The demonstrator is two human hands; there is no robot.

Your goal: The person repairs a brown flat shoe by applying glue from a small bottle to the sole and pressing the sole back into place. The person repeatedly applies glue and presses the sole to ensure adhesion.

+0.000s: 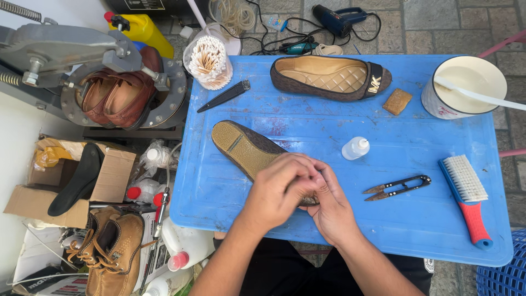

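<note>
Head view: my left hand (pixel 276 189) and right hand (pixel 329 205) close together over the toe of an upturned brown flat shoe (pixel 244 148) on the blue plastic surface (pixel 307 126), apparently pinching it; small black snips (pixel 397 187) lie just right.

Both forearms are bare from the lower frame edge up to the wrists; no sleeve reaches into view, and no watch, band or bracelet sits on either wrist. The left hand (pixel 279 189) and the right hand (pixel 329 205) are ungloved, with no ring visible on the fingers (pixel 307 164) that show. The nails look short and plain, though they are small in this view. Fine dark hair runs along the forearms. Below the arms the lap is covered by black clothing, plain and smooth, without visible seams or pockets. At the lower right of that dark cloth a small white patch with dark marks shows, too small to make out.
</note>
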